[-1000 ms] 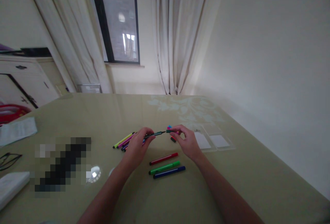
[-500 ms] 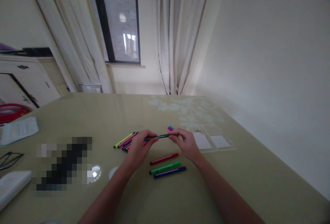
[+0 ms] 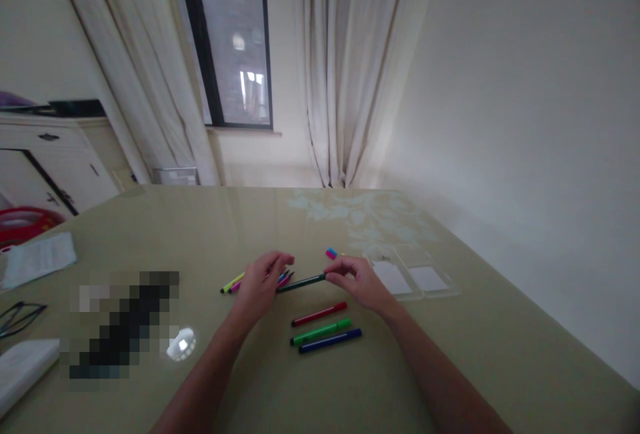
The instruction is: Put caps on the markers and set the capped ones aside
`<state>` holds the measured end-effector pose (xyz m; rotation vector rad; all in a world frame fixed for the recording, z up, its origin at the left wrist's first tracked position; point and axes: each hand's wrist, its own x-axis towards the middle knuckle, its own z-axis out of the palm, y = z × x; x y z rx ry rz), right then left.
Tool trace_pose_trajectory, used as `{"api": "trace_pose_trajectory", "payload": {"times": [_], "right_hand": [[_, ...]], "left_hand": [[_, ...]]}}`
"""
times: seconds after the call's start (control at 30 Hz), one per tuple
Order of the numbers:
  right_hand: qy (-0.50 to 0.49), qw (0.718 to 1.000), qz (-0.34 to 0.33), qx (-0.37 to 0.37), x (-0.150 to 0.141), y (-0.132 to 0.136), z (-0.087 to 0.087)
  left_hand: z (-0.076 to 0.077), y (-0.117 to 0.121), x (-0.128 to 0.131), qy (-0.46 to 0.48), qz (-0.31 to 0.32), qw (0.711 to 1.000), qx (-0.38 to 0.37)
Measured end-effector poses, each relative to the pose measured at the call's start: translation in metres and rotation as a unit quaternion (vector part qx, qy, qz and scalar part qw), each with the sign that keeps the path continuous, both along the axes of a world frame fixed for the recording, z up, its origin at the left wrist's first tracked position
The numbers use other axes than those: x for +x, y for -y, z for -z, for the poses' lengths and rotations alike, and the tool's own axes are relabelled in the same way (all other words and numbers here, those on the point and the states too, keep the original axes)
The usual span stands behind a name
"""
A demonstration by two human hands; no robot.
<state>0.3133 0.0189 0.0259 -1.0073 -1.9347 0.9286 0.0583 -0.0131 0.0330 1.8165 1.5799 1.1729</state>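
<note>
My right hand [image 3: 361, 282] pinches the capped end of a dark green marker [image 3: 301, 283], which lies low over the olive table [image 3: 450, 367]. My left hand [image 3: 259, 282] hovers over a small pile of markers [image 3: 233, 283], its fingers loosely apart and off the dark green marker. In front of my hands, a red marker [image 3: 319, 314], a green marker [image 3: 320, 331] and a blue marker [image 3: 330, 341] lie side by side. A pink and blue cap [image 3: 331, 253] rests just beyond my right hand.
A clear plastic case [image 3: 411, 279] lies to the right of my right hand. At the left edge are glasses [image 3: 16, 317], a white object [image 3: 25, 364], a folded cloth [image 3: 39, 259] and a blurred-out patch [image 3: 120, 324]. Curtains and a window stand behind the table.
The cap went onto the dark green marker. My left hand then let go of the marker and moved to the pile, while my right hand lowered the marker toward the table.
</note>
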Motion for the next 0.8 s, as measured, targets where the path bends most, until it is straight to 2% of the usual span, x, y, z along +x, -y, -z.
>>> {"api": "trace_pose_trajectory", "payload": {"times": [0.07,0.13,0.23,0.33,0.4,0.47,0.57,0.67,0.8], "right_hand": [[0.048,0.998,-0.028,-0.004,0.008,-0.001,0.0],[0.082,0.995,-0.058,-0.017,0.013,-0.001,0.0],[0.118,0.99,-0.075,-0.017,0.013,0.0,0.002],[0.158,0.986,0.009,0.062,0.007,-0.004,0.006],[0.205,0.965,0.088,0.136,0.002,-0.01,0.012],[0.265,0.938,0.137,0.179,-0.003,-0.016,0.017],[0.326,0.911,0.161,0.194,-0.007,-0.021,0.024],[0.331,0.907,0.165,0.2,-0.01,-0.02,0.027],[0.305,0.916,0.158,0.205,-0.012,-0.019,0.03]], "left_hand": [[0.0,-0.003,-0.01,-0.043,-0.061,0.997,0.0],[0.002,-0.003,-0.017,-0.123,-0.092,0.988,-0.02],[0.005,0.0,-0.019,-0.224,-0.072,0.97,-0.059],[0.007,0.004,-0.014,-0.275,-0.041,0.956,-0.091],[0.008,0.005,-0.01,-0.296,-0.03,0.948,-0.109],[0.008,0.007,-0.007,-0.308,-0.023,0.944,-0.116],[0.008,0.007,-0.004,-0.313,-0.014,0.944,-0.103],[0.007,0.007,-0.004,-0.287,-0.017,0.955,-0.077],[0.006,0.004,-0.001,-0.192,-0.037,0.978,-0.065]]}}
